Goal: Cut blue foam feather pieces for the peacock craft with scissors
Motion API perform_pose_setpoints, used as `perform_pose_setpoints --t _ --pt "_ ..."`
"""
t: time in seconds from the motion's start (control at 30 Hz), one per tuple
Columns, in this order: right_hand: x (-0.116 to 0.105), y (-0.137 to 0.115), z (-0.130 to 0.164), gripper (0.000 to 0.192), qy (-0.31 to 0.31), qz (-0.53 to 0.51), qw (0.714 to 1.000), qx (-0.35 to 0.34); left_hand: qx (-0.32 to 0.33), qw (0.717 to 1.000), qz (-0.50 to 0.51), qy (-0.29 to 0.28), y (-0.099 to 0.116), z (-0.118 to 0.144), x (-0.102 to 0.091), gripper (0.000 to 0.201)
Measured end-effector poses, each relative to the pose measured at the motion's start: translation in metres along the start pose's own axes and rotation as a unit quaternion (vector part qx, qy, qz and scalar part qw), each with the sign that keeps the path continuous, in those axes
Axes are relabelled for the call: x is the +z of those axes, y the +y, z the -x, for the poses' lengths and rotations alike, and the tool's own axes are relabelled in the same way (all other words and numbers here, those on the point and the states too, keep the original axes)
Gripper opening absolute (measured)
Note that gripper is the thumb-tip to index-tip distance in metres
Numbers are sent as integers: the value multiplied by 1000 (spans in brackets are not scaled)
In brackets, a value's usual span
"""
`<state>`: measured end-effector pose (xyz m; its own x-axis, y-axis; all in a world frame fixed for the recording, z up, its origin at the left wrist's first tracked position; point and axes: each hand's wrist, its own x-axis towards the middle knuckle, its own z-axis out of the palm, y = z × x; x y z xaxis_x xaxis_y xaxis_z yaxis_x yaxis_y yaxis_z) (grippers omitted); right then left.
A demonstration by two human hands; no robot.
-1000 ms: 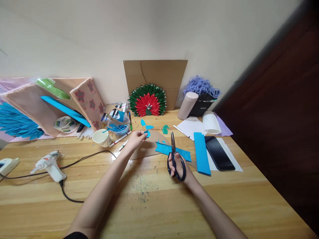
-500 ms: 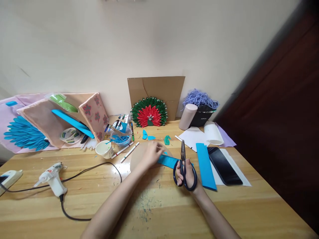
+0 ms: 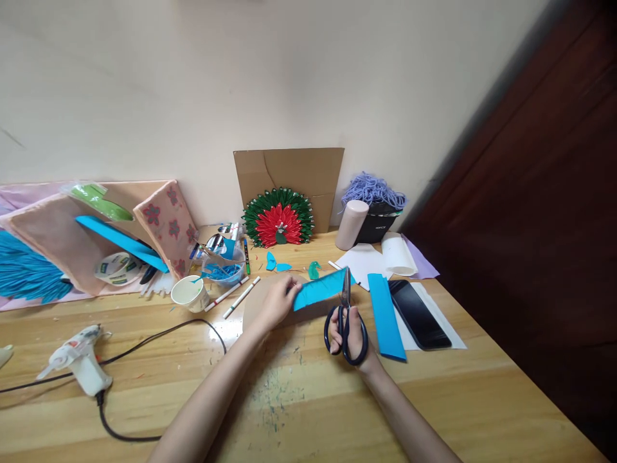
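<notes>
**Blue strip (image 3: pixel 321 290) and scissors (image 3: pixel 346 299) in hand at a crowded craft table (image 3: pixel 482 399)**

Nearest, toward the table's left side, a white glue gun (image 3: pixel 83 360) lies beside its black cord. Your right hand (image 3: pixel 354 331) is closed on the dark handles of the scissors, blades pointing toward the far edge. Your left hand (image 3: pixel 279 299), apart from the right, pinches the strip's left end over a brown cardboard piece (image 3: pixel 253 305). The strip slants up to the blades at its right end; whether they touch it, you cannot tell from here. Toward the table's right edge lie a second blue strip (image 3: pixel 385 315) and a black phone (image 3: pixel 420 315). Left of your left hand are two white markers and a paper cup (image 3: pixel 189 294). Beyond the strip lie small blue cutouts (image 3: pixel 283 267) and a green cutout (image 3: pixel 314 270). At the far edge, a red and green fan-shaped craft (image 3: pixel 278 218) stands before an upright cardboard panel (image 3: pixel 308 170).
</notes>
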<state>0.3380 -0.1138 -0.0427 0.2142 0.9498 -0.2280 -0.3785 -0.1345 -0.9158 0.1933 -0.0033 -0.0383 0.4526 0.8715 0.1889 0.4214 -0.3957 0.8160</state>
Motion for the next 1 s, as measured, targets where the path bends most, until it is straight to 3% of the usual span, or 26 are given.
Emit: perform_pose_setpoints --t 0.1,0.17,0.4,0.63,0.73,1.0 --pt "3 7 -2 60 27 -19 999 -2 -22 995 61 74 8 13 -7 24" --pt "3 11 -2 52 41 2 999 -19 -42 992 81 92 12 25 -11 24" --pt "-4 16 -4 33 101 163 972 -136 -67 988 130 52 0 58 0 29" --pt "-14 21 -14 31 139 160 960 -182 -121 967 221 47 -14 76 21 35" --pt "-11 22 -14 31 137 167 957 -193 -119 958 254 56 -16 77 20 36" --pt "2 42 -10 36 48 167 970 -170 -107 947 235 190 -20 70 11 38"
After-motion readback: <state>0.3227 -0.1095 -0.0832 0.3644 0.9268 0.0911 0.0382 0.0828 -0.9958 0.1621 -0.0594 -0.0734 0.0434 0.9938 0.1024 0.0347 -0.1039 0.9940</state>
